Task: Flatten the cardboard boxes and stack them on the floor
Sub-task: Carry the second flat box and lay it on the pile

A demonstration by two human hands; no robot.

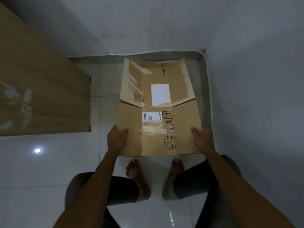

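Flattened cardboard box (158, 116) lies between left hand (116, 139) and right hand (203, 137).

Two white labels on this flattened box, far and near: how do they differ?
The far label is larger and looks blank; the near label is smaller and carries a barcode and print. The far label stands taller than wide, the near label wider than tall. The near label sits beside the handling symbols, the far label near the PICO logo. Both are white rectangles stuck on the flattened box.
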